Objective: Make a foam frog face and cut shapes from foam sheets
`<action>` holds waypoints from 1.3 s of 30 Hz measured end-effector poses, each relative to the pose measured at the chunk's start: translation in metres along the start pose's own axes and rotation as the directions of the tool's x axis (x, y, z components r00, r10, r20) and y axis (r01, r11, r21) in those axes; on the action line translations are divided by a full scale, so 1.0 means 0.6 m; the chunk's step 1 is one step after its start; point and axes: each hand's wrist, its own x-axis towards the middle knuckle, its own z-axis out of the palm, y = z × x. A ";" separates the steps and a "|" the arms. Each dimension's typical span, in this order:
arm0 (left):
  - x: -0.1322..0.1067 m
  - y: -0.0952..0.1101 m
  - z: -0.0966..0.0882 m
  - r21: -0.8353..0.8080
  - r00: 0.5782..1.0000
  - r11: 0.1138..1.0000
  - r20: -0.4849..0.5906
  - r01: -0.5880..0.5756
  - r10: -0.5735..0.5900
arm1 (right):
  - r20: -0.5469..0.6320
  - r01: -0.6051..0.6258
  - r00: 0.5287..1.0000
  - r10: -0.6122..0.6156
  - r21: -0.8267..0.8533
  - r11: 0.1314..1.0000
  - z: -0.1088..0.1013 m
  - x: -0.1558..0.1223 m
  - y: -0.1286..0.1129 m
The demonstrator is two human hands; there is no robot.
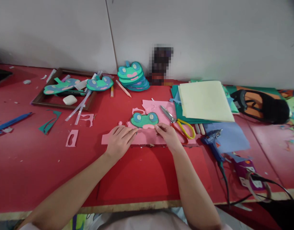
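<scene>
A red worktop is seen against a plain grey wall. One green frog mask is laid on a pink sheet at the worktop's middle.

The left hand is laid flat on the sheet just left of and nearer than the mask, its fingers stretched out with nothing held. The right hand is set at the mask's lower right edge, with its fingers drawn together against it. Whether the edge is gripped or only pressed cannot be told.

One pair of scissors is seen just right of the mask, and one blue glue gun further right. One pile of finished masks is stacked behind it; their number cannot be counted.

Far left of the mask and behind it, one wooden tray is filled with two more masks and one white block.
</scene>
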 end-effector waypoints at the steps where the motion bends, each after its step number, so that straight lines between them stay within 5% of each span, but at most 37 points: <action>1: -0.001 -0.001 0.001 -0.010 1.000 1.000 -0.008 0.027 -0.027 | 0.000 0.004 1.000 -0.004 0.001 1.000 0.000 -0.001 0.000; 8: 0.000 -0.009 0.009 -0.033 0.980 0.981 -0.057 0.191 -0.193 | 0.017 0.012 1.000 -0.012 0.013 1.000 0.003 -0.004 -0.001; 13: 0.002 -0.013 0.014 -0.101 0.976 0.984 -0.149 0.147 -0.161 | 0.019 -0.010 1.000 0.009 0.054 0.998 0.007 -0.004 -0.005; 25: 0.002 -0.013 0.012 -0.164 0.991 0.984 -0.094 0.074 -0.090 | 0.044 0.002 0.999 -0.006 0.089 0.996 0.008 -0.005 -0.006; 39: 0.003 -0.009 0.002 -0.134 0.982 0.990 -0.188 -0.053 0.027 | 0.132 -0.064 0.990 0.053 0.083 0.995 0.017 -0.010 -0.005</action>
